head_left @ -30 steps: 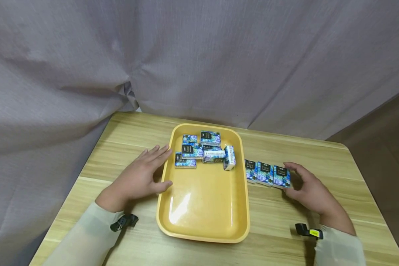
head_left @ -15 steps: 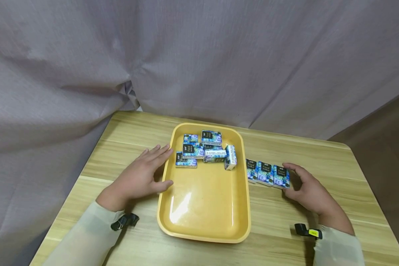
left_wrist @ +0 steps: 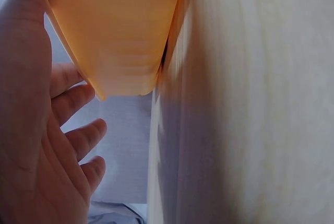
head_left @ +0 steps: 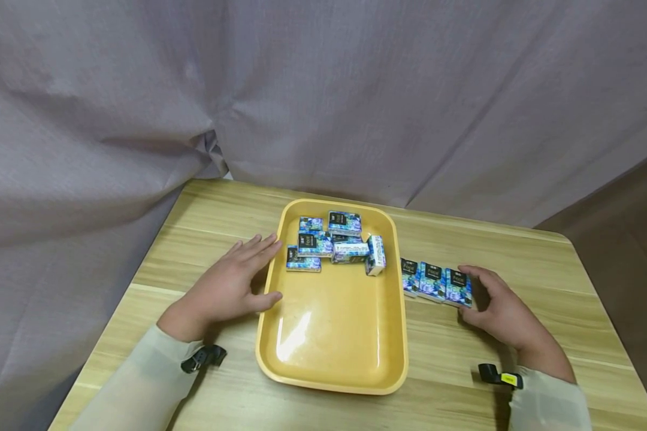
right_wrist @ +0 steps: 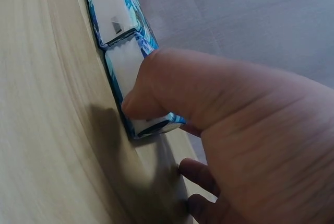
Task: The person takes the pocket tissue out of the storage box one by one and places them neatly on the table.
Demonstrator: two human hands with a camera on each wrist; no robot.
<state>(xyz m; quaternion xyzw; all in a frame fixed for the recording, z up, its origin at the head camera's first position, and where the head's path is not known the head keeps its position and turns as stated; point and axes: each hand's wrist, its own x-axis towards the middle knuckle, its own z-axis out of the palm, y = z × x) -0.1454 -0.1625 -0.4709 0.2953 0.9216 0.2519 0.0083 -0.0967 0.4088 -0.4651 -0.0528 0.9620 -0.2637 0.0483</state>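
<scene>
In the head view, my left hand (head_left: pixel 223 290) is at the left wall of a yellow tray (head_left: pixel 331 388), its fingers spread and its fingertips touching the rim. The left wrist view shows those fingers (left_wrist: pixel 78 98) extended beside the tray's outer wall. Several blue floral tissue packs lie at the tray's far end, among them one on top (head_left: pixel 315 244) and one standing on its side (head_left: pixel 375 255). My right hand (head_left: pixel 509 311) pinches the rightmost tissue pack (head_left: pixel 457 288) of a row of three on the table, thumb on the near edge, index finger on the far edge.
Two more tissue packs, the middle one (head_left: pixel 432 281) and the left one (head_left: pixel 409 276), continue the row up to the tray's right wall. The wooden table (head_left: pixel 517 251) ends at a grey curtain (head_left: pixel 323 102) behind it.
</scene>
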